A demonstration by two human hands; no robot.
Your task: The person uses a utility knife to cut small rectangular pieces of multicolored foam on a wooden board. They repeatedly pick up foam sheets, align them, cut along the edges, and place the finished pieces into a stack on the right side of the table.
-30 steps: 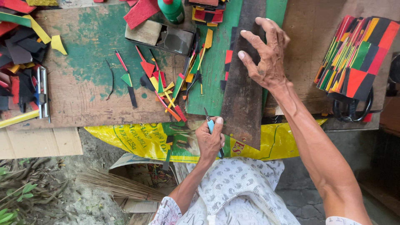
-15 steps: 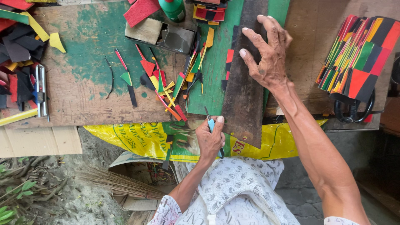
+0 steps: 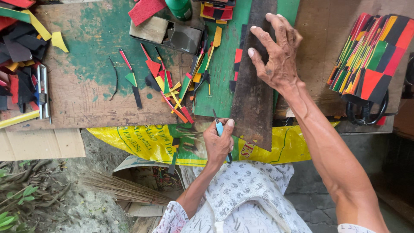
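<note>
Dark worn wooden board (image 3: pixel 254 92), weathered, long.

Tons of clutter around. A green bottle (image 3: pixel 180 7) stood at the far edge of the desk (image 3: pixel 86 99), next to a red foam piece (image 3: pixel 145 9). Far right sat a stack of multicoloured striped sheets (image 3: pixel 371 60). On the left lay a metal clip-like tool (image 3: pixel 42 90) among black and red scraps (image 3: pixel 17 47). A yellow sack (image 3: pixel 146 142) hung off the near edge, and a straw broom (image 3: pixel 125 190) lay on the ground by some cardboard (image 3: pixel 39 144).
</note>
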